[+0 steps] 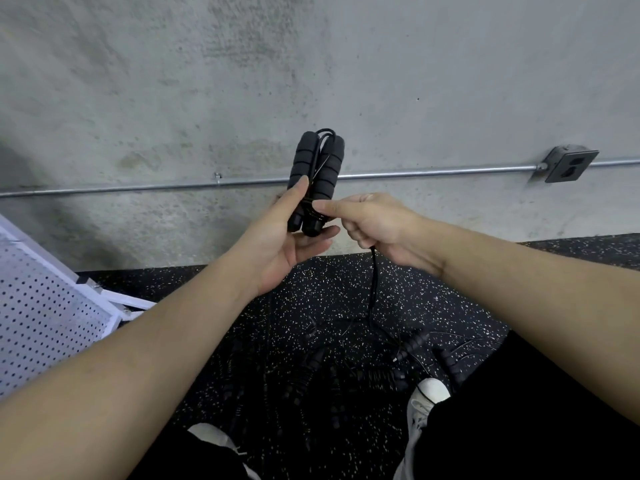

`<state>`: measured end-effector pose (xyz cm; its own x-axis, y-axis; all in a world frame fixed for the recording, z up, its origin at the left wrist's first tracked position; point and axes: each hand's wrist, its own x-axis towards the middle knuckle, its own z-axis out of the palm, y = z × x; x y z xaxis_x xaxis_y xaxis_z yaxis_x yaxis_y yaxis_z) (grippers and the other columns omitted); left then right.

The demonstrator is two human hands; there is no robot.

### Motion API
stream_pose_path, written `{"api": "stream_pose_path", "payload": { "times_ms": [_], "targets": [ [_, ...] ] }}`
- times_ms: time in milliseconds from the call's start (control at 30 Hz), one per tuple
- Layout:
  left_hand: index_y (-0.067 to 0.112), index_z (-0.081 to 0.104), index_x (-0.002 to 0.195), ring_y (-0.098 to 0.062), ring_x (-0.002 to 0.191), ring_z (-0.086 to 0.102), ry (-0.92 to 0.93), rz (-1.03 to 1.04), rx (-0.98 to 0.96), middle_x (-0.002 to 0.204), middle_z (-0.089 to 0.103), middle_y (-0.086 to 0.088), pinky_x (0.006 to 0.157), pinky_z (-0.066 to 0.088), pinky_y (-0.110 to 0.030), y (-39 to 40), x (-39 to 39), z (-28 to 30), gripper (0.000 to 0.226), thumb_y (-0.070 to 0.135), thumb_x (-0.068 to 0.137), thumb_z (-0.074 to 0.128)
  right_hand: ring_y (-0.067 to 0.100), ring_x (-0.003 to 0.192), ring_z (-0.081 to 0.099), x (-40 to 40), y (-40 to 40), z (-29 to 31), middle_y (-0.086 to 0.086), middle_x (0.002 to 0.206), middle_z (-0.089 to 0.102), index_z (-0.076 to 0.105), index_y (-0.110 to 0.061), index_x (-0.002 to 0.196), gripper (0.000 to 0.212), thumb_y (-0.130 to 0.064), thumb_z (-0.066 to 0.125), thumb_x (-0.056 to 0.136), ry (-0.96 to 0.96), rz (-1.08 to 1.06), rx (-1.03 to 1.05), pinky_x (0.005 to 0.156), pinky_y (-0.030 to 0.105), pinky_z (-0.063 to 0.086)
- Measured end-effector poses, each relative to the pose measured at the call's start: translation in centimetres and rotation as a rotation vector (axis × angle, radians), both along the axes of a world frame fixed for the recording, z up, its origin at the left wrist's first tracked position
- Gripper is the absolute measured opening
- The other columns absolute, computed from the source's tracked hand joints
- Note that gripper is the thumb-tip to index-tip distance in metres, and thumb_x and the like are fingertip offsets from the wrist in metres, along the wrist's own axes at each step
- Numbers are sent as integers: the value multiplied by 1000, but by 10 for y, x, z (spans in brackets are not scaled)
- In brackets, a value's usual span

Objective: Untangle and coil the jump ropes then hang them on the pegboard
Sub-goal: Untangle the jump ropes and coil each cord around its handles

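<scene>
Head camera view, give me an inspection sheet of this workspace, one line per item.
Surface: black speckled rubber floor.
Job's things: pair of foam handles held upright together; white pegboard at left, nothing seen on it.
Clutter: tangled jump ropes on the floor.
Grippers: left hand grips the handles; right hand pinches the cord.
Cables: cord hangs to the floor.
Surroundings: concrete wall, conduit, outlet box.

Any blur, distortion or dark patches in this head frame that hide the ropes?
Head view: wide-angle lens bows the wall conduit; the held handles and both hands are sharp; the rope pile blends into the dark speckled floor, low contrast; no glare.
</scene>
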<state>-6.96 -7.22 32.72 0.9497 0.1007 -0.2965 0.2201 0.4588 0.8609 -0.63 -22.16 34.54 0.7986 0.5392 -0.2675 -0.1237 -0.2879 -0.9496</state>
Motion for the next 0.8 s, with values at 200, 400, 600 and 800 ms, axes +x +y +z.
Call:
{"api": "stream_pose_path", "payload": {
  "times_ms": [200, 400, 600, 800],
  "targets": [
    [3, 63, 130, -19, 65, 68, -30, 191, -69, 112, 69, -18, 52, 54, -22, -7, -4, -6, 45, 34, 98, 66, 8, 46, 27, -3, 4, -6, -9, 50, 38, 60, -23, 47, 44, -40, 83, 80, -38, -67, 20, 44, 24, 22],
    [1, 55, 134, -17, 54, 56, -19, 245, -67, 92, 66, -15, 40, 38, -19, 4, 0, -4, 43, 27, 101, 63, 7, 47, 30, -11, 9, -4, -12, 52, 39, 74, -26, 93, 34, -59, 66, 89, -91, 60, -65, 48, 24, 26],
    [3, 62, 120, -14, 54, 52, 19, 218, -187, 96, 61, -12, 39, 35, -16, 24, 1, 4, 34, 30, 101, 61, 7, 53, 31, -2, 4, -7, -14, 59, 39, 70, -19, 98, 34, -41, 45, 106, -221, 188, -18, 52, 23, 26],
    [0, 61, 127, -11, 56, 47, -23, 124, -341, 99, 68, -10, 37, 31, -13, 29, 2, 4, 42, 32, 100, 57, 11, 53, 30, 4, -10, -10, -7, 60, 38, 60, -16, 94, 28, -32, 41, 108, -172, 383, -36, 53, 27, 29]
  ]
}}
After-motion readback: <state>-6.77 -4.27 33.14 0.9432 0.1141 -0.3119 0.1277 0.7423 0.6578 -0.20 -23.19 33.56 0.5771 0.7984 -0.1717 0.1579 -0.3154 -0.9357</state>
